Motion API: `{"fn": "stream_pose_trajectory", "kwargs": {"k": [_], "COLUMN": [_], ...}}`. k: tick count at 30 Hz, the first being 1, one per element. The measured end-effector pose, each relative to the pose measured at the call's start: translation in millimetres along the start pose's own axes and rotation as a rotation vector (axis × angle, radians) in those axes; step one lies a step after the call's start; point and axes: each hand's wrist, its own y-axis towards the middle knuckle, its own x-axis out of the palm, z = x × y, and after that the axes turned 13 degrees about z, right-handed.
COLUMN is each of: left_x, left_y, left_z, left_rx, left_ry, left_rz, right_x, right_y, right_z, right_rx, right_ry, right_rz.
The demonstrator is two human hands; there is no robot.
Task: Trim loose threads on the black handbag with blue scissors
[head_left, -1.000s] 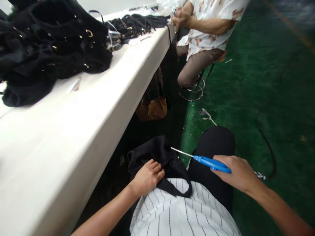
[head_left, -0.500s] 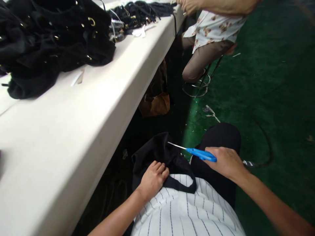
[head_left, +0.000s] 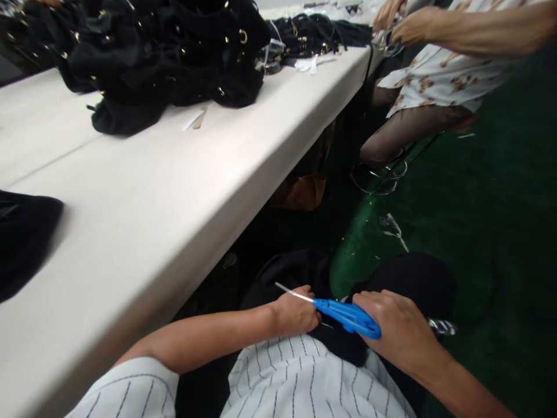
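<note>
Black fabric [head_left: 300,268], which looks like a soft bag, lies across the lap over the striped shirt's hem. My left hand [head_left: 298,313] is closed on it, with the fingers curled under and partly hidden. My right hand [head_left: 394,322] is wrapped round a blue hand tool [head_left: 348,316] with a thin, straight metal tip. That tip points left and passes in front of my left hand in the view; whether it touches the hand or the fabric I cannot tell. A shiny wrapped cord or hose end [head_left: 442,327] sticks out behind my right hand.
A long white table [head_left: 174,215] runs along the left. On it are a heap of black bags [head_left: 174,58] with gold fittings, black straps [head_left: 322,35] and a black item [head_left: 26,238]. A co-worker [head_left: 452,69] sits at the far end on a metal stool [head_left: 378,177].
My view has turned left. My left hand has shifted right across the fabric and now grips it near the tool. The blue tool stays in my right hand, its tip now crossing the left hand.
</note>
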Motion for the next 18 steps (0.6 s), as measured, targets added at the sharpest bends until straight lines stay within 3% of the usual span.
{"fn": "stream_pose_trajectory", "kwargs": {"k": [3, 7, 12, 18], "left_x": [5.4, 11.2, 9.6, 11.5], "left_y": [0, -3, -12, -8], "left_z": [0, 2, 7, 8], "left_rx": [-0.020, -0.031, -0.082, -0.054], "left_ry": [0.007, 0.009, 0.058, 0.067], "left_rz": [0.033, 0.054, 0.167, 0.107], "right_x": [-3, -4, -5, 1], "right_y": [1, 3, 12, 19], "right_z": [3, 8, 17, -5], "right_rx": [0.064, -0.033, 0.162, 0.017], "right_ry": [-0.109, 0.004, -0.038, 0.022], "right_rz": [0.046, 0.005, 0.127, 0.121]}}
